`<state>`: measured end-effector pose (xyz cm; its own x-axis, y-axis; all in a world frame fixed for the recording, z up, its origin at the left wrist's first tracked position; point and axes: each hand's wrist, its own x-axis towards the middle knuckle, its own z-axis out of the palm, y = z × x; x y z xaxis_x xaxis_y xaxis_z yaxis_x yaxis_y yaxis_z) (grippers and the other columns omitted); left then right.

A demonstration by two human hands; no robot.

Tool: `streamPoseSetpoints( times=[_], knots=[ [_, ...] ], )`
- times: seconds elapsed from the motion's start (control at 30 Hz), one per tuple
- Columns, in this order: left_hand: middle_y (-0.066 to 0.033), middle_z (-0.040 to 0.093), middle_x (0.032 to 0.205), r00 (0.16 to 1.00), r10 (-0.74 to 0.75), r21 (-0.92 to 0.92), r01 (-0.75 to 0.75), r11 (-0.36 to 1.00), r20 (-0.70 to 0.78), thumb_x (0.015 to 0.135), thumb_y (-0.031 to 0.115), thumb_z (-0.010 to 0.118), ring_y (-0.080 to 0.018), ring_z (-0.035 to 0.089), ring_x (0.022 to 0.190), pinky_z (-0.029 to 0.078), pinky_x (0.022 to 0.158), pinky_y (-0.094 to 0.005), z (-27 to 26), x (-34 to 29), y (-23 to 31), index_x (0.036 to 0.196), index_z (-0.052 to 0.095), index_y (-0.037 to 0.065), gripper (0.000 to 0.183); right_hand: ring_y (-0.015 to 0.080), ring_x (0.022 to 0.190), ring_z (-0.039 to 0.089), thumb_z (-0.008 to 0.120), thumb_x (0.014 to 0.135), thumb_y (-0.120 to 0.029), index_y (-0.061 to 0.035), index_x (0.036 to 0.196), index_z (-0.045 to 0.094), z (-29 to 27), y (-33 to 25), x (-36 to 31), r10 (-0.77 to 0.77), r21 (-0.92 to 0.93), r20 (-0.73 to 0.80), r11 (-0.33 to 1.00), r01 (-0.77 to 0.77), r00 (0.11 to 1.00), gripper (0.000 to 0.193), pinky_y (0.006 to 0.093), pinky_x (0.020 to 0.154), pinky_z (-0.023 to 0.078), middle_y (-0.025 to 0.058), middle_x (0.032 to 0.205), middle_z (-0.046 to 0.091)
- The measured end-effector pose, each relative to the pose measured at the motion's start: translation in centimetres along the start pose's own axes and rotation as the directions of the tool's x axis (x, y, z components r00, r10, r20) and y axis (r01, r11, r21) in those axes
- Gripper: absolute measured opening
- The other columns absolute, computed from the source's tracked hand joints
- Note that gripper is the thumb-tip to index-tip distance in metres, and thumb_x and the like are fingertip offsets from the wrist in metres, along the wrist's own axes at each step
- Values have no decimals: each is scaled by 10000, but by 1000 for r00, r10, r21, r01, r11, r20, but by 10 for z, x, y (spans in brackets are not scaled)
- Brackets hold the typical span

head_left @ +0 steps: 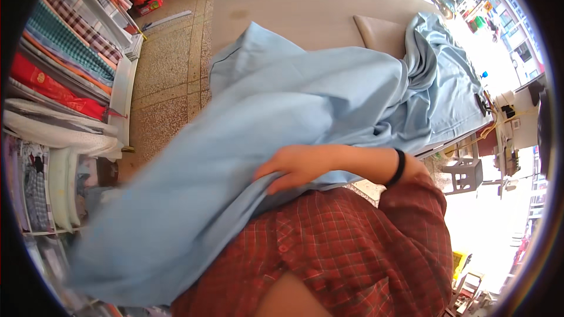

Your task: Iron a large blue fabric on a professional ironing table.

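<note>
Grasping a fold of pale blue cloth (329, 103) near the centre of the frame, the person's right grip (296, 164) closes its thumb and fingers on the material just in front of a red plaid shirt (335, 229). A black band (401, 167) circles the wrist at centre right. The left grip is hidden from sight, and whether it is clenched or released cannot be told.

The cloth sweeps from the lower left of the frame, where it is blurred, up across the middle to the upper right, where it lies bunched in deep folds on a light brown bench (282, 6). One corner of the fabric points toward the top of the frame. A tan flat piece (379, 32) rests on the bench beside the bunched part, partly covered by it.

Shelving at the left edge carries folded fabrics (73, 41) in checks and plain colours. Speckled floor tiles (167, 91) show at upper left, with a red box (151, 4) on them. A grey stool (464, 173) stands at the right.
</note>
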<state>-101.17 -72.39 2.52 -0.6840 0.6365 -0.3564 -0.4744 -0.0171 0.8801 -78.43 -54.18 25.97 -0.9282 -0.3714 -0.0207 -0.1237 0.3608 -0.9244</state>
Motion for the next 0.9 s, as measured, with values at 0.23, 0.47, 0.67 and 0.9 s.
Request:
streamPoseSetpoints(
  times=[0.23, 0.47, 0.67, 0.9],
  knots=[
    [-92, 662, 1044, 935, -279, -80, 302, 950, 219, 933, 310, 592, -180, 634, 897, 521, 766, -320, -76, 56, 31, 1279, 515, 39, 446, 341, 916, 609, 667, 804, -192, -69, 1040, 670, 47, -1, -72, 694, -16, -329, 674, -738, 641, 267, 405, 792, 476, 147, 955, 662],
    [-82, 657, 1055, 922, -309, 333, 223, 916, 232, 925, 342, 603, -177, 631, 930, 509, 793, -319, -92, 92, 6, 1298, 508, 35, 492, 328, 848, 566, 663, 710, -45, -56, 912, 686, 74, -12, -80, 372, -104, -834, 618, -779, 407, 204, 401, 762, 454, 107, 849, 611],
    [-75, 658, 1041, 893, -275, 806, -145, 573, 356, 907, 357, 628, -176, 626, 930, 501, 812, -324, -84, 82, 43, 1252, 547, 29, 483, 305, 850, 556, 713, 692, -62, -43, 880, 683, 98, 7, -90, 270, 85, -959, 553, -829, 82, 191, 385, 760, 443, 112, 835, 589],
    [-79, 659, 1044, 832, -94, 498, -234, 835, 547, 894, 309, 644, -184, 624, 919, 495, 812, -327, 47, 164, 207, 1192, 583, 2, 431, 326, 908, 544, 677, 686, -24, -36, 853, 650, 126, 14, -50, 240, 210, -966, 530, -821, -91, 170, 409, 800, 446, 123, 915, 582]
  ],
)
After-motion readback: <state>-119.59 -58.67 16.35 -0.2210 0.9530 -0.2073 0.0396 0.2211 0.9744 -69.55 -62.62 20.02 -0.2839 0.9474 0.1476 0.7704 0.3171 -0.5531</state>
